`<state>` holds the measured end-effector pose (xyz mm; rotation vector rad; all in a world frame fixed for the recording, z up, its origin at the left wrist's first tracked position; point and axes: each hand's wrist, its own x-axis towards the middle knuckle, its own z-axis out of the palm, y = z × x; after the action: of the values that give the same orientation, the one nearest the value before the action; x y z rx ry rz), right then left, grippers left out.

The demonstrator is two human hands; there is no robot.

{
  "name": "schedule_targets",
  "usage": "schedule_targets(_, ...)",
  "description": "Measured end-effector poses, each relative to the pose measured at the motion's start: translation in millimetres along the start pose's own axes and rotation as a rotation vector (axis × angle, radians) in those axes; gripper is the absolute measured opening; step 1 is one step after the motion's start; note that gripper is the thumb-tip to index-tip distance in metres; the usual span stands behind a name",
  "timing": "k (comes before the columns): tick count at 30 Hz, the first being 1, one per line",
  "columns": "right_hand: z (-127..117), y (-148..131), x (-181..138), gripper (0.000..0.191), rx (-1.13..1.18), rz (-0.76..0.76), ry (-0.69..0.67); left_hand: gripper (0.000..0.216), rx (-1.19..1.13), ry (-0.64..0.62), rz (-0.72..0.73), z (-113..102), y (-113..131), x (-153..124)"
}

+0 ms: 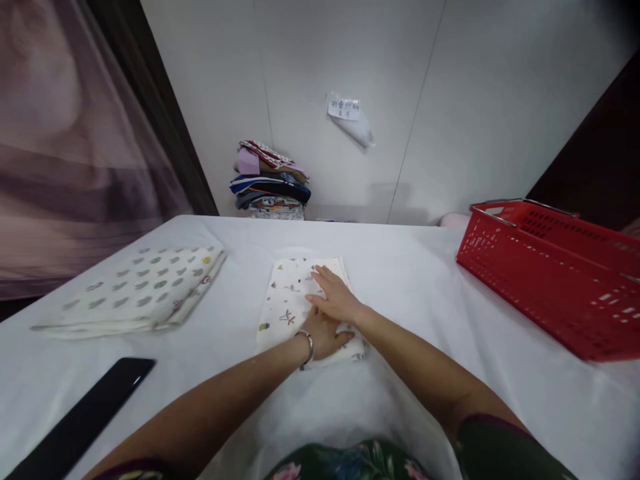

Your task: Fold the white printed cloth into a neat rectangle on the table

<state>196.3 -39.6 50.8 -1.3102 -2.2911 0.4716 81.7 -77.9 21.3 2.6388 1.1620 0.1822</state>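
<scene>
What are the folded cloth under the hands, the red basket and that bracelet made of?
The folded cloth looks like matte cotton or a blend: pliant layers, printed motifs, no shine. The red basket seems moulded plastic, fairly smooth, with even colour and rows of openings. The bracelet is probably polished metal, given its silvery shine.
</scene>
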Motion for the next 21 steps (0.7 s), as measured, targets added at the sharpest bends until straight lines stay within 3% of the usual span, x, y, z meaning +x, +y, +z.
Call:
schedule_targets(6, 16.1, 56.5, 29.1, 0.067, -0.03, 0.418, 0.015, 0.072, 0.015, -0.029, -0.002, 7.6, -3.6, -0.2)
schedule_targets(14, -5.4, 92.5, 31.3, 0.042, 0.005, 0.579, 0.253, 0.07, 0.008, 0.006, 0.019, 12.3, -5.9, -1.1)
schedule_targets(17, -14.4, 97.9, 44.3, 0.034, -0.021, 0.587, 0.27, 0.067, -0.041, 0.038, 0.027, 8.7, -4.3, -2.1)
schedule_targets(21, -12.1, 96.4, 65.0, 0.027, -0.061, 0.606, 0.237, 0.049, -0.13, 0.18, -0.053, -1.6, 4.1, -0.9)
